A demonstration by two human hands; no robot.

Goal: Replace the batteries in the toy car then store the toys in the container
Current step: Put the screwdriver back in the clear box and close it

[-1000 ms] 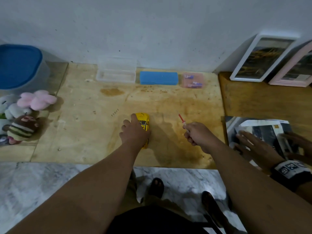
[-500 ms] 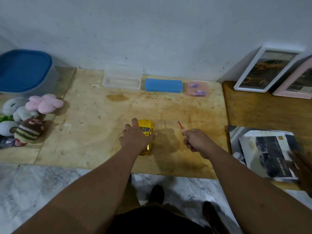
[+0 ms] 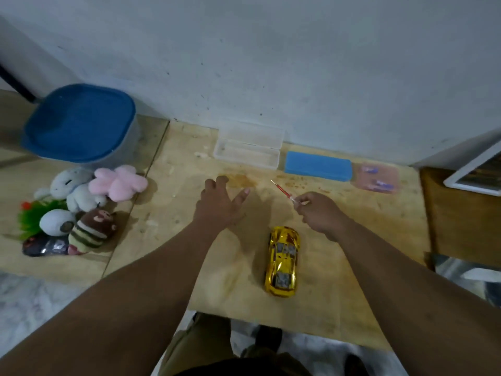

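A shiny yellow toy car [image 3: 282, 260] stands on its wheels on the wooden board [image 3: 339, 267], free of both hands. My left hand [image 3: 219, 206] hovers beyond it to the left, fingers spread, holding nothing. My right hand [image 3: 320, 214] pinches a thin red-handled screwdriver [image 3: 282, 189] that points away to the upper left. A round container with a blue lid [image 3: 80, 123] sits at the far left. In front of it lies a heap of plush toys [image 3: 78, 210]. A pink case with batteries [image 3: 375, 177] lies by the wall.
A clear open plastic case [image 3: 248, 146] and a blue box [image 3: 318, 166] lie along the wall. A white picture frame [image 3: 477, 169] leans at the right over a darker wooden surface [image 3: 466, 221]. The marble floor [image 3: 32, 302] runs below the board's near edge.
My left hand has let go of the yellow car and moved farther away with its fingers spread. The view has shifted, so the car now sits nearer to me. The screwdriver stays in my right hand.
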